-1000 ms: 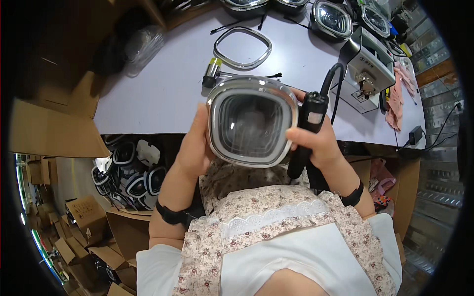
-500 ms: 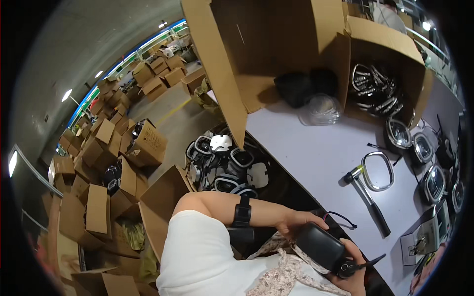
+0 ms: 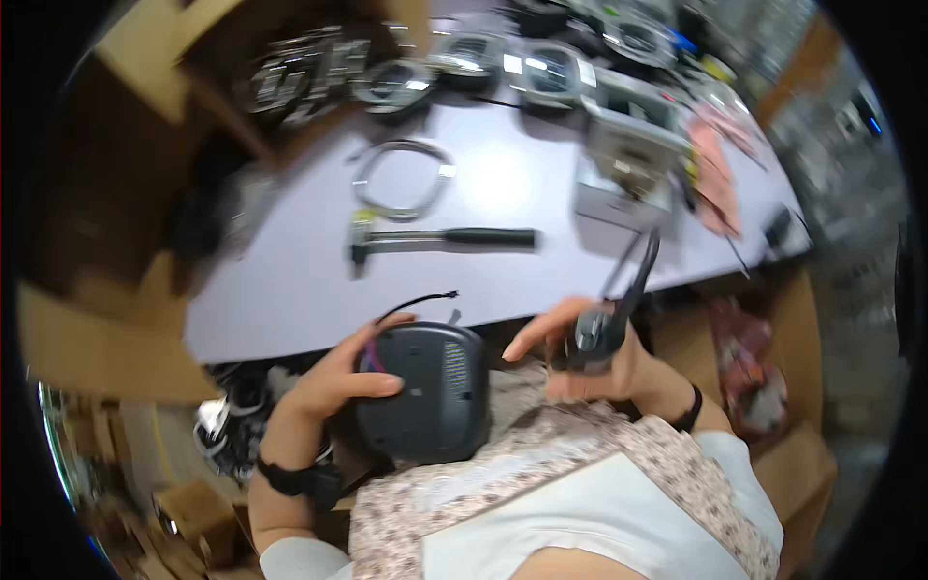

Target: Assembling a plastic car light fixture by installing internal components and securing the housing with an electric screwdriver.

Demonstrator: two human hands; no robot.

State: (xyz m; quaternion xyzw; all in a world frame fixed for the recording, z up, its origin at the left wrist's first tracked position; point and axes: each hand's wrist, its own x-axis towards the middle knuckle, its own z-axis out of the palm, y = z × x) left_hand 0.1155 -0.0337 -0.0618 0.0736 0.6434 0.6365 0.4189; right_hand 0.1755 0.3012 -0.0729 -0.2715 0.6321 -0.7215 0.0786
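black housing [image 3: 420, 411] gripped in my l hand [image 3: 335, 385], corded tool [image 3: 594, 336] gripped w/ my r hand [image 3: 623, 369], hammer [image 3: 454, 236] on tbl [image 3: 290, 304]

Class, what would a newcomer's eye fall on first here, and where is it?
Probably the rounded black housing held in the left hand, low near the middle, and the black corded tool in the right hand beside it. Beyond them, on the pale table, a hammer lies near a shiny ring.

1 black rounded-square housing [image 3: 430, 401], left hand [image 3: 331, 384]; 1 black corded tool [image 3: 594, 340], right hand [image 3: 622, 375]; beyond both: 1 black-handled hammer [image 3: 440, 237], 1 silver ring [image 3: 448, 176].
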